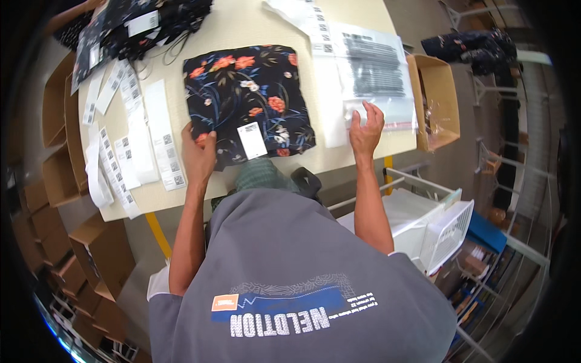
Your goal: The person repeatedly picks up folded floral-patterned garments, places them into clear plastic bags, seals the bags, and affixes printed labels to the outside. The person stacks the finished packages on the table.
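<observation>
A folded black garment (233,100) with orange, white and blue flowers lies on the table before me. A white tag (252,140) with a printed code rests on its near edge. My left hand (200,154) grips the garment's near left corner, with the thumb on top and the fingers along the left side. Over the near part of a stack of clear plastic bags (378,72) is my right hand (367,133). Its fingers are bent and apart from the thumb, at the bag's surface, holding nothing that I can see.
Strips of white labels (160,136) cover the table's left side, and another label strip (327,91) runs beside the bags. More dark floral garments (151,42) are piled at the far left, near another person's arm. Cardboard boxes (445,103) flank the table. A white basket (445,233) stands below right.
</observation>
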{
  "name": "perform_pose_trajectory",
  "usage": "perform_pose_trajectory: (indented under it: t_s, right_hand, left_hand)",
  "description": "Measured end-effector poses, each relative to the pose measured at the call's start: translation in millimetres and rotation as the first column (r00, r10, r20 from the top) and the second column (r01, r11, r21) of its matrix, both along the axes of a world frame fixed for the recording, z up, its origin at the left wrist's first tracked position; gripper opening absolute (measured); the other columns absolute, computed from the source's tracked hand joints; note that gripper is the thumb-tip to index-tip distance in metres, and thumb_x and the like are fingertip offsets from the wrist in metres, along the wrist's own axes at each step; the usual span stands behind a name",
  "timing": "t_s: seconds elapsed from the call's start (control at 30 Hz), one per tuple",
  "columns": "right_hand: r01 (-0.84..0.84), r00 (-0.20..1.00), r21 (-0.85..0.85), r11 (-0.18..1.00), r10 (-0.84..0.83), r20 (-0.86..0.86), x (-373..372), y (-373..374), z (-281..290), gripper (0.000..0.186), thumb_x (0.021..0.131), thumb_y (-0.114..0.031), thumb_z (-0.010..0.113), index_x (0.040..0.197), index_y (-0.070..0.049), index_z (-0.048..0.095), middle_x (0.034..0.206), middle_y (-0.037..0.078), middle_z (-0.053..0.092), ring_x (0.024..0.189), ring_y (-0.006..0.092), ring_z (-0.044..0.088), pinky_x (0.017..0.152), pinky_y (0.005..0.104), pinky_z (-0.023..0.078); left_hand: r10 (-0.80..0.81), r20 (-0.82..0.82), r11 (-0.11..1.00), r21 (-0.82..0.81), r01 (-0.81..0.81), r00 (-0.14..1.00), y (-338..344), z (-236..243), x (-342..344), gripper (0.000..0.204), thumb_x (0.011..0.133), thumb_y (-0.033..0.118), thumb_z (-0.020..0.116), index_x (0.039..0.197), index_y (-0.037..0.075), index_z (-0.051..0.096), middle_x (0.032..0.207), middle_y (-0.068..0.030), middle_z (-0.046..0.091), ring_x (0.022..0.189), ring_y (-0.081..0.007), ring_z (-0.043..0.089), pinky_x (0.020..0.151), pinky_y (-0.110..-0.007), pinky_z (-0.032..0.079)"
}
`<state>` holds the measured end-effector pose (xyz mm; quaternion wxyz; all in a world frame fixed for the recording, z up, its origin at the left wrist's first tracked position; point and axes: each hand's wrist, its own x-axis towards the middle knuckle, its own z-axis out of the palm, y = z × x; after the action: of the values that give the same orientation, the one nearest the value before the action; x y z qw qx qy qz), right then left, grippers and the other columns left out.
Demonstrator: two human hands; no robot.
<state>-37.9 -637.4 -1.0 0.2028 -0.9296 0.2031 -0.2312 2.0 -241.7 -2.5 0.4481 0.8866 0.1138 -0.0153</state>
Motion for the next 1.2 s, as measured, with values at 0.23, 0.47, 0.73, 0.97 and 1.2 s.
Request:
perform_pose_trajectory:
  t_s: [0.23,0.47,0.73,0.97,1.2]
  right_hand:
    - [-0.035,0.992,-0.050,0.998,0.029,-0.119,-29.9,-57.5,-41.9,0.033,0.086,-0.016,0.071,0.118,-0.011,0.073,0.134,0.014,0.059,0.121,0.0341,0.052,0.103,0.0445,0.043]
    - [0.207,0.973,0.153,0.966,-0.220,0.074,-11.5,-64.1,-38.2,0.017,0.090,-0.017,0.068,0.099,-0.006,0.077,0.102,0.013,0.073,0.097,0.0306,0.065,0.089,0.0396,0.050]
    - [0.523,0.735,0.312,0.793,-0.605,0.306,34.6,-91.4,84.6,0.031,0.095,-0.026,0.067,0.086,0.003,0.068,0.079,0.013,0.070,0.076,0.0270,0.067,0.073,0.0397,0.051]
    - [-0.565,0.792,-0.038,0.824,0.555,0.255,27.8,78.8,145.9,0.020,0.075,-0.002,0.072,0.094,-0.008,0.068,0.093,0.008,0.064,0.089,0.0269,0.063,0.078,0.0400,0.044]
    - [-0.522,0.850,0.159,0.838,0.494,0.182,14.0,134.9,100.2,0.038,0.075,-0.003,0.074,0.112,-0.008,0.067,0.099,0.005,0.066,0.094,0.0234,0.062,0.087,0.0405,0.043]
  left_hand:
    - [0.121,0.015,0.989,-0.090,-0.119,0.993,-7.0,7.3,-3.2,0.056,0.092,0.019,0.067,0.138,-0.006,0.047,0.129,-0.0231,0.056,0.112,-0.0318,0.059,0.098,-0.039,0.048]
    - [0.075,0.335,0.977,0.166,-0.137,0.939,-18.6,37.3,12.8,0.053,0.089,0.014,0.069,0.135,-0.004,0.049,0.134,-0.0228,0.053,0.127,-0.0368,0.049,0.112,-0.043,0.035]
    - [-0.224,0.484,0.910,-0.207,0.359,0.846,-86.5,124.3,42.2,0.042,0.090,0.000,0.065,0.131,0.003,0.055,0.105,-0.0100,0.070,0.095,-0.0162,0.067,0.088,-0.031,0.052]
    - [-0.359,0.167,0.454,-0.828,0.328,0.918,-169.3,149.8,13.4,0.040,0.091,0.012,0.072,0.125,-0.003,0.056,0.107,-0.0125,0.067,0.091,-0.0173,0.067,0.079,-0.028,0.056]
    - [0.088,-0.029,0.458,-0.886,-0.066,0.996,-89.2,96.8,29.0,0.013,0.101,0.012,0.059,0.111,0.003,0.058,0.094,-0.0073,0.067,0.078,-0.0142,0.067,0.068,-0.028,0.059]
